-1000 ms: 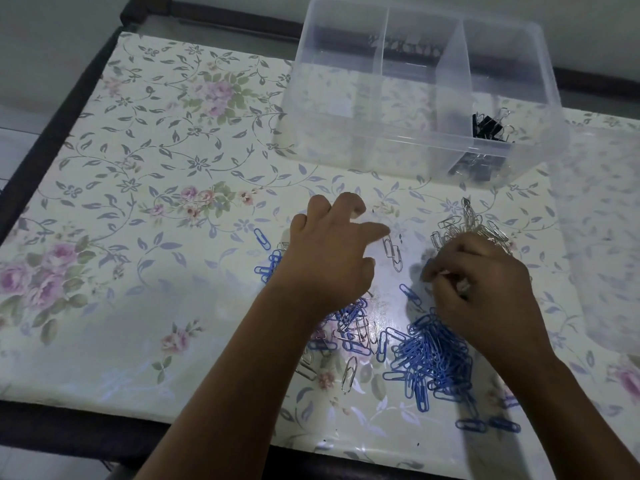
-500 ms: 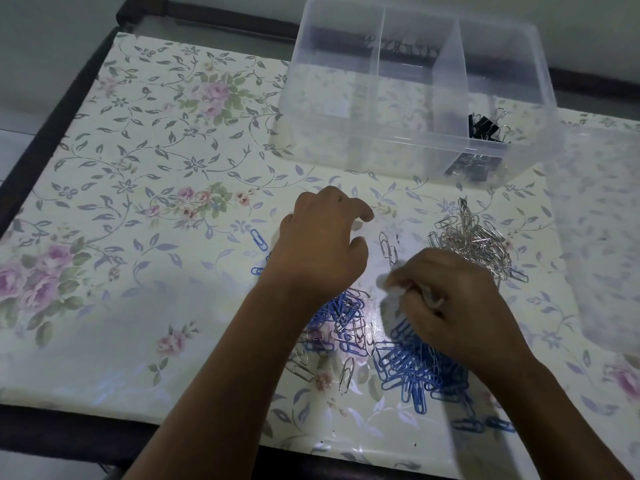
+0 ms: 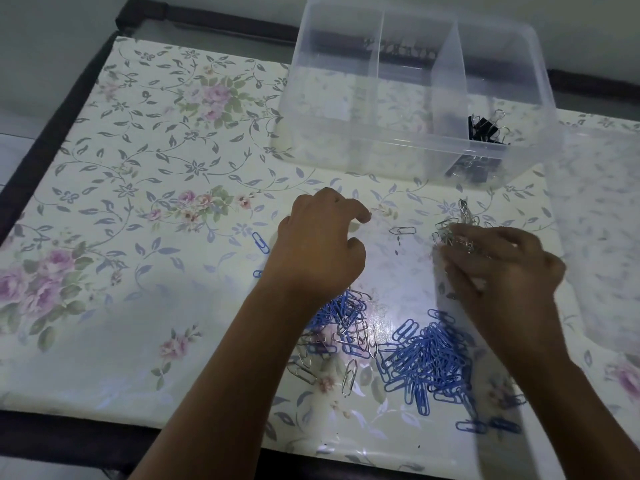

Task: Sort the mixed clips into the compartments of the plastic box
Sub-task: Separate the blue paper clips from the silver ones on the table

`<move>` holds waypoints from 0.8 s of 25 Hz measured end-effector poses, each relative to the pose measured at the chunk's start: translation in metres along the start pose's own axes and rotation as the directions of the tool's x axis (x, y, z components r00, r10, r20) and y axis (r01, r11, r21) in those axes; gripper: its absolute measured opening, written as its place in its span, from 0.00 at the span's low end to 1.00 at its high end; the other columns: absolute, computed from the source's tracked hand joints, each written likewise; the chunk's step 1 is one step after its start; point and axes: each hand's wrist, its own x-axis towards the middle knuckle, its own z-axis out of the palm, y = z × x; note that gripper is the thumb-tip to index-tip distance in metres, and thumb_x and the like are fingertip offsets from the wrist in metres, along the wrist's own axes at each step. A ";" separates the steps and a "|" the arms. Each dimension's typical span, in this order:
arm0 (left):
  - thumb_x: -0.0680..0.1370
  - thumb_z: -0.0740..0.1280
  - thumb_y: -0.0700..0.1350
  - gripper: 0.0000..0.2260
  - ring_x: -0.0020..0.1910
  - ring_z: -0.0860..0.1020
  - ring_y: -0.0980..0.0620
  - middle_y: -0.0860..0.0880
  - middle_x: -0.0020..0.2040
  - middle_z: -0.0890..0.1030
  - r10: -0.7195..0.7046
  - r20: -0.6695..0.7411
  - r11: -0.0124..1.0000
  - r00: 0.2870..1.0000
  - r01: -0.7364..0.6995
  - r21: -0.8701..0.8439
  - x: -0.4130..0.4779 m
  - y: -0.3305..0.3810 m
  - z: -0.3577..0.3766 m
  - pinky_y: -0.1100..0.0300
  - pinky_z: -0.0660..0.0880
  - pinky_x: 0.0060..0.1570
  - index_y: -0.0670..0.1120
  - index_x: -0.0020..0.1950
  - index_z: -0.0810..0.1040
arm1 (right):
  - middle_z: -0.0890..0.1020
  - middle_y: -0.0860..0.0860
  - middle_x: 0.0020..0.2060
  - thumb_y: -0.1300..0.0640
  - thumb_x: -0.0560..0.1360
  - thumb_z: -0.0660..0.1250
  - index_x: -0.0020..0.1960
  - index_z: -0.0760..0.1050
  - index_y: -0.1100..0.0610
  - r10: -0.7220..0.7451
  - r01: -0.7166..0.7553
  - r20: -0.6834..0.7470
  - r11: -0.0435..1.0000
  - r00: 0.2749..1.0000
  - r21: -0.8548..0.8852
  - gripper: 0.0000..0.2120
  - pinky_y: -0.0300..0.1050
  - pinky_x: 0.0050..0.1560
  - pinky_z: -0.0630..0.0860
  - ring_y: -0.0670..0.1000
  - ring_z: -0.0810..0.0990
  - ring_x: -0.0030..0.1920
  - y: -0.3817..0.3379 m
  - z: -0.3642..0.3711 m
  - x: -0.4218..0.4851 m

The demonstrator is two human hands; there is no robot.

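Observation:
The clear plastic box [image 3: 415, 148] stands at the back with three compartments; black binder clips [image 3: 485, 128] lie in the right one, and the other two look empty. On the table, a silver paper clip pile [image 3: 464, 216] lies in front of the box. A blue paper clip pile [image 3: 429, 362] and a mixed blue-and-silver pile [image 3: 346, 327] lie nearer me. My left hand [image 3: 322, 251] hovers over the mixed pile, fingers loosely curled and holding nothing I can see. My right hand [image 3: 502, 271] is blurred, its fingertips at the silver pile.
One silver clip [image 3: 401, 231] lies alone between my hands, and a single blue clip [image 3: 260, 242] lies left of my left hand. A translucent lid [image 3: 602, 220] rests at the right. The flowered tablecloth [image 3: 156, 168] ends at a dark table edge on the left and near sides.
My right hand moved from the middle, beside the left hand, back right to the silver pile. A lone silver clip now shows between the hands. The left hand barely shifted.

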 end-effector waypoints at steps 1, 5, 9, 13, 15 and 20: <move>0.67 0.55 0.46 0.21 0.59 0.70 0.48 0.49 0.57 0.76 0.003 -0.004 1.000 1.000 -0.003 -0.004 0.000 0.000 -0.001 0.51 0.66 0.61 0.49 0.57 0.77 | 0.83 0.52 0.51 0.54 0.71 0.65 0.46 0.83 0.53 0.045 -0.045 -0.032 0.999 0.998 0.022 0.09 0.57 0.50 0.68 0.60 0.74 0.53 0.004 -0.004 0.003; 0.73 0.60 0.44 0.15 0.62 0.64 0.48 0.49 0.60 0.71 -0.029 -0.031 1.000 0.999 0.029 -0.010 0.000 -0.001 -0.002 0.54 0.64 0.61 0.49 0.58 0.76 | 0.78 0.57 0.51 0.53 0.62 0.78 0.55 0.80 0.55 0.316 -0.337 0.131 0.922 0.940 0.189 0.22 0.37 0.46 0.67 0.55 0.76 0.46 0.008 -0.019 0.015; 0.74 0.63 0.40 0.14 0.64 0.61 0.50 0.50 0.62 0.69 -0.068 -0.062 0.997 0.996 0.069 0.017 0.001 -0.001 -0.002 0.56 0.61 0.60 0.50 0.59 0.75 | 0.71 0.59 0.57 0.50 0.53 0.81 0.63 0.73 0.52 0.422 -0.479 0.307 0.866 0.853 0.142 0.40 0.36 0.48 0.64 0.52 0.71 0.51 0.005 -0.022 0.013; 0.74 0.63 0.41 0.13 0.63 0.64 0.48 0.48 0.60 0.71 -0.040 -0.038 0.999 0.998 0.041 0.011 0.001 -0.001 0.000 0.57 0.61 0.59 0.48 0.58 0.76 | 0.74 0.55 0.50 0.58 0.57 0.81 0.54 0.76 0.51 0.378 -0.467 0.318 0.838 0.869 0.282 0.28 0.21 0.34 0.65 0.45 0.74 0.36 0.003 -0.016 0.013; 0.73 0.62 0.45 0.13 0.61 0.65 0.48 0.48 0.58 0.71 -0.022 -0.037 1.000 0.999 0.022 0.019 0.001 -0.003 0.000 0.59 0.60 0.57 0.48 0.57 0.76 | 0.77 0.55 0.44 0.60 0.61 0.79 0.48 0.73 0.52 0.367 -0.446 0.274 0.828 0.889 0.339 0.21 0.21 0.33 0.66 0.41 0.75 0.31 0.003 -0.013 0.014; 0.68 0.57 0.49 0.18 0.61 0.67 0.48 0.48 0.56 0.73 -0.008 -0.044 0.999 0.999 0.010 0.042 0.003 -0.005 0.002 0.59 0.60 0.57 0.49 0.55 0.77 | 0.76 0.49 0.45 0.52 0.56 0.81 0.41 0.70 0.49 0.371 -0.464 0.301 0.814 0.878 0.349 0.22 0.37 0.30 0.68 0.48 0.77 0.36 0.011 -0.028 0.017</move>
